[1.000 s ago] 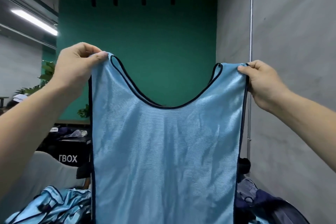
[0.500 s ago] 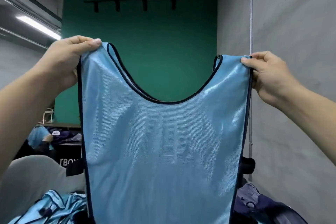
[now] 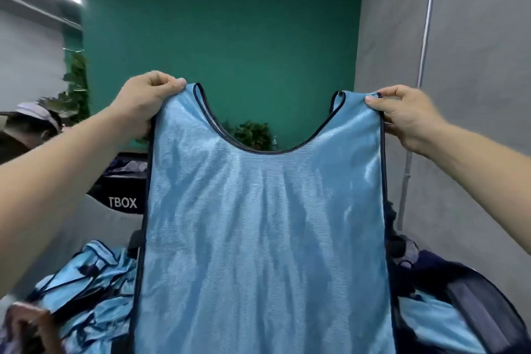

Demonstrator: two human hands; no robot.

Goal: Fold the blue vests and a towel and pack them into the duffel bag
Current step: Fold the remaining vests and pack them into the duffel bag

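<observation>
Lowered since before, vest hides part of pile; hem cropped.

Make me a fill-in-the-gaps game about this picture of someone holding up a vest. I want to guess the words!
1. The left hand and the right hand each grip one shoulder of a light ____ vest.
2. The wall straight behind the vest is painted ____.
3. White letters on the black box spell ____.

Missing words: blue, green, TBOX.
</observation>
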